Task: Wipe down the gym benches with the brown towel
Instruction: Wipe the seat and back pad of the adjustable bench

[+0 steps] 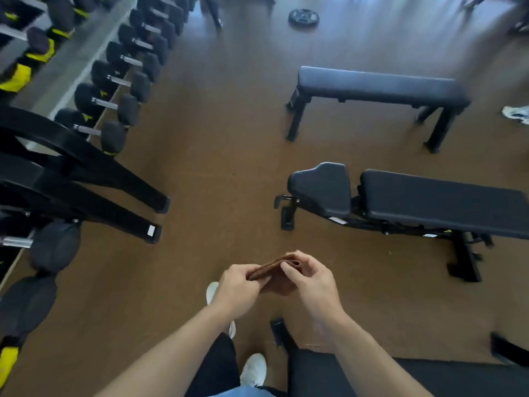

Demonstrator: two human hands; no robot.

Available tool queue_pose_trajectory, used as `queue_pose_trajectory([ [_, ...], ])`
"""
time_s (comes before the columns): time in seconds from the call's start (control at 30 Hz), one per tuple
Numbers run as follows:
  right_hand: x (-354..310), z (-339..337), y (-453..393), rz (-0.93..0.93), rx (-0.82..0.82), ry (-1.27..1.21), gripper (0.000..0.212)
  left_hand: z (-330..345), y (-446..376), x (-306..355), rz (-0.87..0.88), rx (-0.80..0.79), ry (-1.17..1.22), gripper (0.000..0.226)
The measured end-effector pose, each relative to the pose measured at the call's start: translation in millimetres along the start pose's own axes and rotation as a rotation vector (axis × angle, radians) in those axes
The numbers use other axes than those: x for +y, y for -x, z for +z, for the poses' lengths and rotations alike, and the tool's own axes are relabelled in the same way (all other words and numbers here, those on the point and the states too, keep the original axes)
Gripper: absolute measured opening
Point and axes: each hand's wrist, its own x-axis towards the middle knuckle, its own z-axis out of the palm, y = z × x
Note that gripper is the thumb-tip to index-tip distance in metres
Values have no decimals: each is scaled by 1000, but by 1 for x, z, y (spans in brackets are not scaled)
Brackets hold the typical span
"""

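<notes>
Near bench: brown towel, folded, held in the air left of the adjustable bench.
Grip: left hand and right hand both pinch it closed.
Risk: loose fold could slip and drop to the floor.

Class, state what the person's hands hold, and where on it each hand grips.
Brown towel, folded: left hand pinches its left end, right hand its right end.

Open brown floor runs between the dumbbell rack and two benches.
</notes>
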Motion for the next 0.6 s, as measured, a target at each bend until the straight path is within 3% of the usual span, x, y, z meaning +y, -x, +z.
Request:
queue_pose_trajectory([
  [0.07,-17,-3,-27,147,89,-33,58,7,-32,24,0,11,102,17],
  [0.17,-35,-4,-72,394,-6,-263,58,16,-86,52,46,-28,97,19],
  [0.23,-50,-6,-100,422,-83,-341,58,20,-120,67,90,-189,21,22],
  [0.37,-78,-14,-167,435,47,-447,60,18,-177,101,99,-626,-112,60],
  [0.47,-99,-22,-213,433,92,-413,37,4,-226,122,-25,-804,2,66],
  [0.53,-115,-30,-237,388,134,-309,27,-5,-253,132,-144,-677,170,55],
  [0.6,-135,-40,-256,333,122,-219,26,-8,-284,137,-242,-343,228,37],
])
